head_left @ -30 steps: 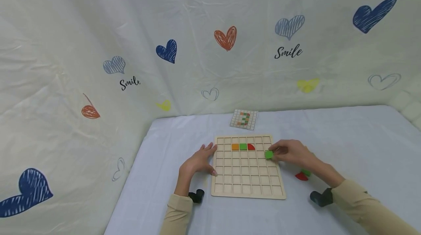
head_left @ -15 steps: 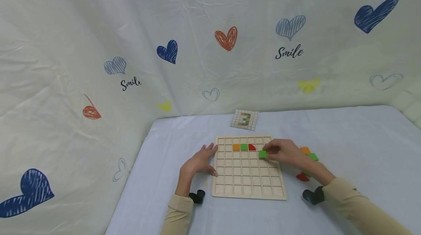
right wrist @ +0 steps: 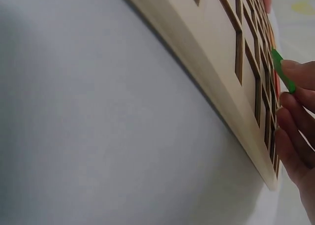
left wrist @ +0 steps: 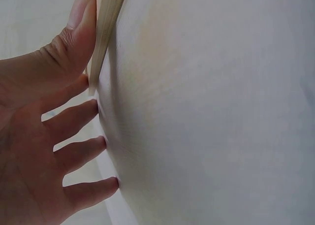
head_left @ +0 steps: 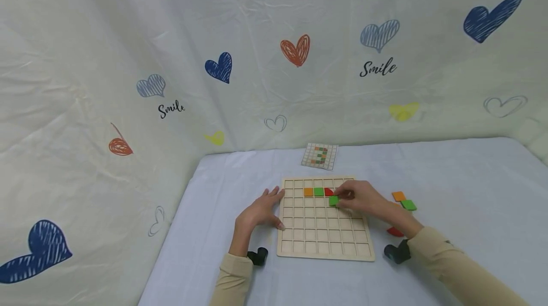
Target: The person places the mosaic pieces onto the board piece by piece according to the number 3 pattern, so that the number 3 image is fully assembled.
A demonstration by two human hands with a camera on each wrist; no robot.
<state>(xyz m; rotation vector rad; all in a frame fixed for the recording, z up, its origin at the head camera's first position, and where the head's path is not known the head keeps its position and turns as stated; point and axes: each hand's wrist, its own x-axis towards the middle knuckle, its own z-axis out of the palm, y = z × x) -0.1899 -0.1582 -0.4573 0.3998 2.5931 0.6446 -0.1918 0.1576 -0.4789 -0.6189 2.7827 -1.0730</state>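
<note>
A wooden grid board (head_left: 317,249) lies flat on the white cloth. In its second row sit an orange square tile (head_left: 308,192), a green square tile (head_left: 318,192) and a red quarter-round tile (head_left: 328,192), side by side. My right hand (head_left: 359,196) pinches another green square tile (head_left: 333,201) between thumb and fingers, just below the red one; the right wrist view shows this green tile (right wrist: 283,71) tilted over the board's grid. My left hand (head_left: 259,211) has its fingers spread, with thumb and fingertips touching the board's left edge, as the left wrist view (left wrist: 54,112) also shows.
Right of the board lie an orange tile (head_left: 398,196), a green tile (head_left: 408,205) and a red tile (head_left: 395,232), others partly hidden by the right forearm. A printed pattern card (head_left: 319,156) lies behind the board. A curtain with hearts hangs at the back.
My right hand has carried the green tile leftward across the board, from its right edge to below the red piece. More loose tiles show at the right. My left hand stays put.
</note>
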